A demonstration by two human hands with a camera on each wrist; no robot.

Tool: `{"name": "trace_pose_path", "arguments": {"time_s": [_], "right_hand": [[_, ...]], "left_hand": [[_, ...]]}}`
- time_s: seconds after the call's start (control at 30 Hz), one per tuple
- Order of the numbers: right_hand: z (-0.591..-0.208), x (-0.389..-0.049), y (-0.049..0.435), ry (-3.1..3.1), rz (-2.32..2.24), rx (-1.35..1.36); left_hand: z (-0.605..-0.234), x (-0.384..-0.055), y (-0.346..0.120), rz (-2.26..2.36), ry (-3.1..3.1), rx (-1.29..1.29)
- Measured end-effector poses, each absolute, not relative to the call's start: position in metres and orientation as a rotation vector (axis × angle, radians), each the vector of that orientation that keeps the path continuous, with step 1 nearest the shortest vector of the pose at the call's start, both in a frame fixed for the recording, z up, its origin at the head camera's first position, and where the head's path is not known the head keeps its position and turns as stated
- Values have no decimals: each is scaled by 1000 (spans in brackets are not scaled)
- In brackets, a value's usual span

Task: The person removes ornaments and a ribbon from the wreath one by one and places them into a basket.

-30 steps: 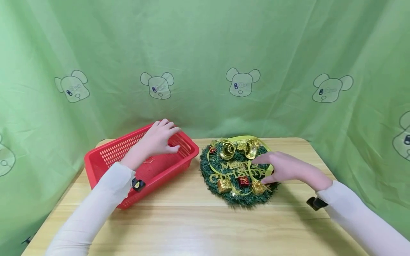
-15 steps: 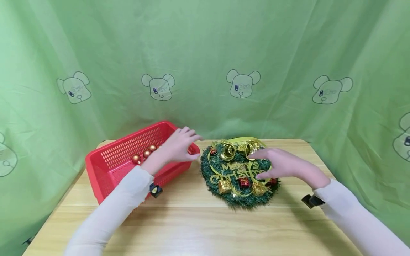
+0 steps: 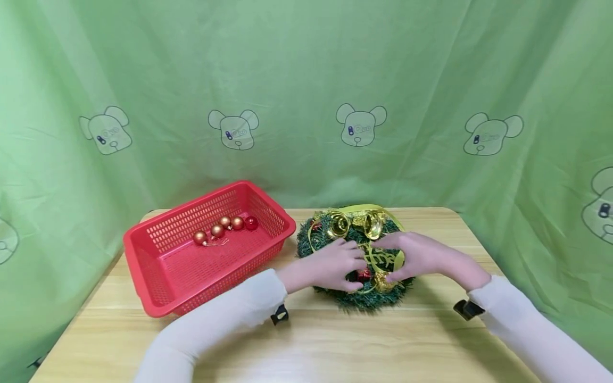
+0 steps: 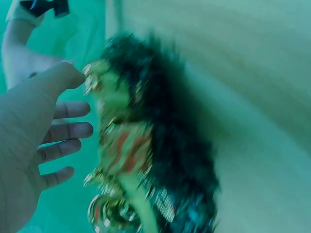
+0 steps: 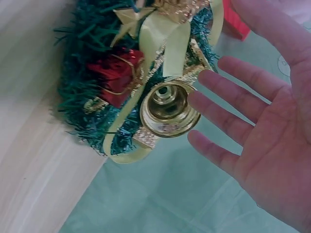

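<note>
A green tinsel Christmas wreath lies on the table, trimmed with gold bells, yellow ribbon, gift boxes and gold lettering. Over its left half is my left hand, fingers extended and holding nothing, covering part of the lettering. My right hand hovers at the wreath's right side, its thumb near a gold gift box. In the right wrist view the spread fingers of that hand come right up to a gold bell. The left wrist view shows the wreath blurred.
A red plastic basket stands on the left of the wooden table. Inside it lie several gold ball ornaments and a red ball. A green curtain hangs behind the table.
My left hand has moved right, from above the basket to over the wreath, uncovering the balls in the basket. The right hand has stayed nearly in place beside the wreath.
</note>
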State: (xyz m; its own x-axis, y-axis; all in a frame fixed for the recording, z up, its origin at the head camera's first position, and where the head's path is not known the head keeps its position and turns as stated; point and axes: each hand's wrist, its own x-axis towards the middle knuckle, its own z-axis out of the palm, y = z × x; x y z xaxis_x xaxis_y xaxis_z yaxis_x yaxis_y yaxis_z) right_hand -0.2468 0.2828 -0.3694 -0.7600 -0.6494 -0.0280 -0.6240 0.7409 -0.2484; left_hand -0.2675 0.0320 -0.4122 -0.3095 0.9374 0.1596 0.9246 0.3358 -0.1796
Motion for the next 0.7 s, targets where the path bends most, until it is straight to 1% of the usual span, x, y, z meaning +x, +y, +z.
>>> {"name": "trace_pose_path", "arguments": {"time_s": [0.3, 0.7], "right_hand": [[-378, -245, 285, 2805, -332, -1087], [-390, -245, 285, 2793, -308, -1045]], "left_hand": [[-426, -262, 45, 107, -2343, -1742], [-429, -261, 39, 62, -2265, -1755]]}}
